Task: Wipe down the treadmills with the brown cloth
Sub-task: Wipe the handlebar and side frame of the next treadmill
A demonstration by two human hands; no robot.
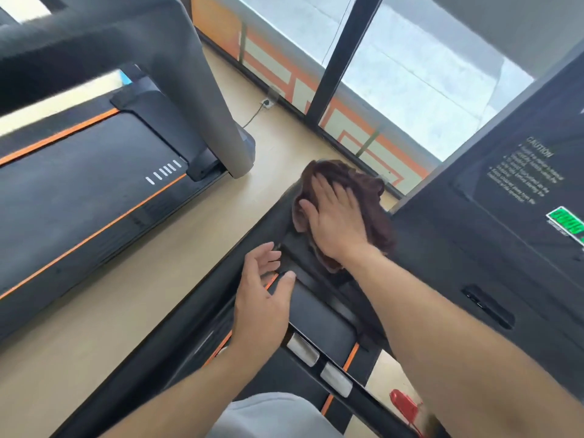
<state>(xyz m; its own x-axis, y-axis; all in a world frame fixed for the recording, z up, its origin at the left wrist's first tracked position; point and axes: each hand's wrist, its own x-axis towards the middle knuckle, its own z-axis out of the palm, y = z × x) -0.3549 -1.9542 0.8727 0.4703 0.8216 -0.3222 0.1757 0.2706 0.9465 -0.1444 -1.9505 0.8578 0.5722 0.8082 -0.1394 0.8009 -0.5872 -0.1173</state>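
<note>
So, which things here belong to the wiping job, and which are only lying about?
Belong to the job:
- brown cloth, pressed flat under the right hand
- near treadmill, the one being wiped; the left hand is over its frame
- second treadmill, on the left

Only lying about:
- red object on the floor
- wall socket with its cable
- caution label
</note>
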